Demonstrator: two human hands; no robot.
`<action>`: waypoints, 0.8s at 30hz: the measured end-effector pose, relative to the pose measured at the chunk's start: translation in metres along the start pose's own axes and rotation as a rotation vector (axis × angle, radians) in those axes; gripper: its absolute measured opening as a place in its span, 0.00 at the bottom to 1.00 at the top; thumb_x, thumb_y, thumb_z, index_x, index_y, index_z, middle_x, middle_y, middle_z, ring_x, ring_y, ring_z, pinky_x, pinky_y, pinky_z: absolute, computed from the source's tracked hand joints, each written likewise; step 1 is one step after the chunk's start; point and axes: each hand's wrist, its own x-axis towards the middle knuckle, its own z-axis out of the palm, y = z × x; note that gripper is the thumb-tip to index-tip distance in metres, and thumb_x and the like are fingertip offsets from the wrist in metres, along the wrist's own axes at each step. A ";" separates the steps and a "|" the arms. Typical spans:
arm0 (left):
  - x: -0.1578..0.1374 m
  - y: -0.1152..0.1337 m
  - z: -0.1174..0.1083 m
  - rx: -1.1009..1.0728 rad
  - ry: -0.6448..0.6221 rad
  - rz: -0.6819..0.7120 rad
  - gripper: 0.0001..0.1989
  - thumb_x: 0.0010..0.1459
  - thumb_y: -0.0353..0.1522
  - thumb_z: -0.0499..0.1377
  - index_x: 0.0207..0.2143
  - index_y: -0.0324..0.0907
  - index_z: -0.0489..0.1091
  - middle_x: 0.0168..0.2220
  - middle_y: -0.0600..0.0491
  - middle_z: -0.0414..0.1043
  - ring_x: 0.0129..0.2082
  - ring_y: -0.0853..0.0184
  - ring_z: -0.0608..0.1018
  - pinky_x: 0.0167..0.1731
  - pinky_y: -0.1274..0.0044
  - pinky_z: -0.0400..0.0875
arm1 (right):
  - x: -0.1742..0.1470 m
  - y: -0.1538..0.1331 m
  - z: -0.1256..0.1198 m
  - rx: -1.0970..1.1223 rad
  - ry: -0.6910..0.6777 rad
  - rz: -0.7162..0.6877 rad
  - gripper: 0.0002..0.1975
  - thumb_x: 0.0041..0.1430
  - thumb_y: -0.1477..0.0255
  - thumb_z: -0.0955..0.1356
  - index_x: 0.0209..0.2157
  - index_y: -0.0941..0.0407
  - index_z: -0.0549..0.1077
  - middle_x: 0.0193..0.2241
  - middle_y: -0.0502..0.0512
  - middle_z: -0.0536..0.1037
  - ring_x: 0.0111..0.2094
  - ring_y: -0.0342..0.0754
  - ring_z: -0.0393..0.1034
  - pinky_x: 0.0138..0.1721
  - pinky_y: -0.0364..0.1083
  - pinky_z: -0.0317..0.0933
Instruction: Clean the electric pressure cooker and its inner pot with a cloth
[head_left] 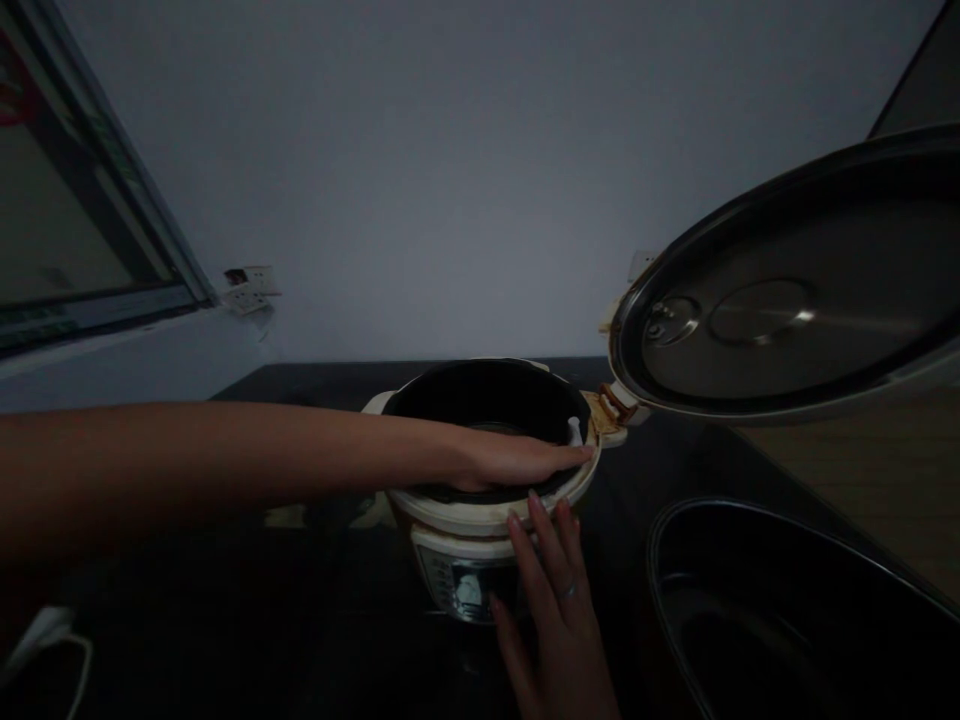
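A round, cream-rimmed electric cooker [465, 515] with a dark interior stands on the glossy black worktop [315, 385], its back near the pale grey-blue wall [450, 180]. A narrow strip of worktop runs between cooker and wall, and another separates the cooker from the deep black pot with a thin shiny rim [694, 600] at the lower right. The worktop's right edge slants past this pot, with a brownish surface beyond. The round metal-lined lid [750, 260] stands open on its brown-stained hinge [616, 402], filling the space above the pot, so the opening is bounded on the right, while its left side is crossed by the person's left forearm. The left hand [510, 462] reaches into the opening, its thumb side near the right rim beside a small white upright piece [574, 430]; its other fingers are sunk out of sight, so whether they grip anything cannot be told. The right hand [559, 610], wearing a ring, is spread at the cooker's front, fingertips at the rim, thumb apart, partly covering the control panel [472, 590]. Dim light hides the cooker's depths; the frame cuts off lid, pot and a white cable [49, 630] at lower left.
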 end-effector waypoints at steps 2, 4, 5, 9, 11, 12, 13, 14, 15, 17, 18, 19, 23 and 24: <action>-0.016 0.007 -0.005 -0.029 -0.018 -0.113 0.33 0.66 0.51 0.45 0.57 0.35 0.70 0.51 0.41 0.76 0.54 0.59 0.73 0.55 0.71 0.65 | 0.000 0.000 0.000 -0.010 0.001 0.001 0.37 0.66 0.80 0.59 0.72 0.55 0.40 0.73 0.48 0.39 0.73 0.52 0.31 0.66 0.59 0.53; -0.031 0.013 -0.011 -0.049 -0.113 -0.187 0.31 0.67 0.49 0.46 0.57 0.37 0.71 0.47 0.44 0.78 0.51 0.61 0.76 0.54 0.71 0.65 | 0.000 0.001 -0.001 -0.015 -0.001 0.001 0.37 0.66 0.79 0.59 0.72 0.55 0.40 0.73 0.48 0.38 0.73 0.52 0.31 0.65 0.59 0.55; -0.038 0.016 -0.016 -0.052 -0.181 -0.209 0.29 0.68 0.48 0.45 0.56 0.38 0.71 0.45 0.45 0.78 0.48 0.62 0.77 0.53 0.71 0.66 | 0.000 0.001 -0.001 -0.014 -0.002 -0.001 0.37 0.66 0.79 0.59 0.72 0.55 0.40 0.73 0.48 0.39 0.73 0.52 0.32 0.65 0.59 0.56; -0.060 0.020 -0.037 0.075 -0.334 -0.289 0.28 0.71 0.45 0.42 0.52 0.39 0.76 0.36 0.50 0.80 0.41 0.64 0.79 0.48 0.73 0.69 | 0.001 0.002 -0.002 -0.001 0.002 -0.012 0.37 0.66 0.79 0.59 0.72 0.55 0.41 0.73 0.48 0.40 0.73 0.52 0.33 0.65 0.59 0.55; -0.067 0.018 -0.047 0.165 -0.339 -0.329 0.28 0.69 0.47 0.45 0.48 0.39 0.78 0.34 0.51 0.80 0.40 0.64 0.79 0.48 0.74 0.69 | 0.002 0.002 -0.002 0.003 0.007 -0.014 0.37 0.66 0.80 0.59 0.72 0.55 0.41 0.73 0.48 0.40 0.73 0.51 0.33 0.66 0.58 0.53; -0.069 0.016 -0.050 0.194 -0.339 -0.335 0.28 0.68 0.48 0.47 0.47 0.40 0.78 0.34 0.51 0.80 0.40 0.63 0.79 0.49 0.74 0.69 | 0.002 0.002 -0.002 0.002 0.009 -0.014 0.37 0.66 0.80 0.59 0.72 0.55 0.41 0.73 0.47 0.40 0.73 0.51 0.33 0.66 0.57 0.52; -0.070 0.014 -0.052 0.206 -0.344 -0.330 0.28 0.67 0.49 0.48 0.47 0.40 0.79 0.34 0.51 0.80 0.41 0.63 0.79 0.50 0.74 0.68 | 0.001 0.002 -0.001 0.002 0.011 -0.014 0.37 0.66 0.80 0.59 0.72 0.55 0.40 0.73 0.47 0.39 0.73 0.51 0.33 0.67 0.57 0.51; -0.068 0.012 -0.051 0.199 -0.349 -0.312 0.28 0.67 0.50 0.48 0.48 0.40 0.78 0.35 0.51 0.80 0.43 0.63 0.78 0.53 0.73 0.67 | 0.001 0.002 -0.001 -0.001 0.011 -0.012 0.37 0.66 0.80 0.59 0.72 0.55 0.40 0.73 0.47 0.39 0.73 0.51 0.32 0.67 0.58 0.50; -0.065 0.011 -0.049 0.181 -0.357 -0.282 0.28 0.67 0.49 0.48 0.49 0.41 0.78 0.36 0.51 0.80 0.45 0.62 0.78 0.55 0.73 0.65 | 0.001 0.002 0.000 -0.005 0.008 -0.010 0.37 0.66 0.80 0.59 0.72 0.55 0.39 0.73 0.47 0.38 0.73 0.51 0.32 0.67 0.58 0.50; -0.053 0.009 -0.039 0.105 -0.327 -0.213 0.27 0.67 0.49 0.49 0.51 0.41 0.76 0.40 0.50 0.80 0.49 0.62 0.76 0.57 0.72 0.63 | 0.000 0.003 0.001 -0.016 -0.003 -0.010 0.37 0.67 0.79 0.59 0.72 0.55 0.39 0.73 0.48 0.37 0.73 0.52 0.31 0.67 0.59 0.50; -0.044 0.009 -0.032 0.053 -0.281 -0.191 0.27 0.66 0.49 0.50 0.51 0.40 0.76 0.42 0.49 0.79 0.50 0.61 0.76 0.57 0.71 0.63 | -0.001 0.003 0.002 -0.022 -0.006 -0.012 0.37 0.67 0.79 0.59 0.72 0.55 0.39 0.73 0.48 0.37 0.73 0.52 0.31 0.66 0.59 0.50; -0.035 0.010 -0.025 -0.010 -0.203 -0.181 0.27 0.65 0.49 0.50 0.51 0.40 0.75 0.44 0.47 0.79 0.50 0.61 0.76 0.56 0.70 0.64 | -0.001 0.003 0.003 -0.027 -0.007 -0.013 0.36 0.67 0.79 0.59 0.72 0.55 0.39 0.73 0.48 0.37 0.73 0.52 0.30 0.66 0.59 0.50; 0.002 0.014 0.000 -0.178 0.036 -0.184 0.28 0.67 0.46 0.45 0.49 0.34 0.74 0.45 0.41 0.78 0.44 0.59 0.77 0.52 0.68 0.67 | 0.000 0.003 0.003 -0.032 0.016 -0.015 0.36 0.67 0.79 0.58 0.72 0.55 0.39 0.73 0.47 0.37 0.73 0.51 0.31 0.67 0.58 0.49; 0.007 0.015 0.003 -0.179 0.069 -0.186 0.28 0.67 0.45 0.45 0.48 0.33 0.74 0.44 0.40 0.78 0.42 0.59 0.77 0.50 0.68 0.68 | 0.000 0.003 0.003 -0.033 0.021 -0.015 0.36 0.67 0.79 0.58 0.72 0.55 0.39 0.73 0.47 0.37 0.73 0.51 0.30 0.67 0.58 0.48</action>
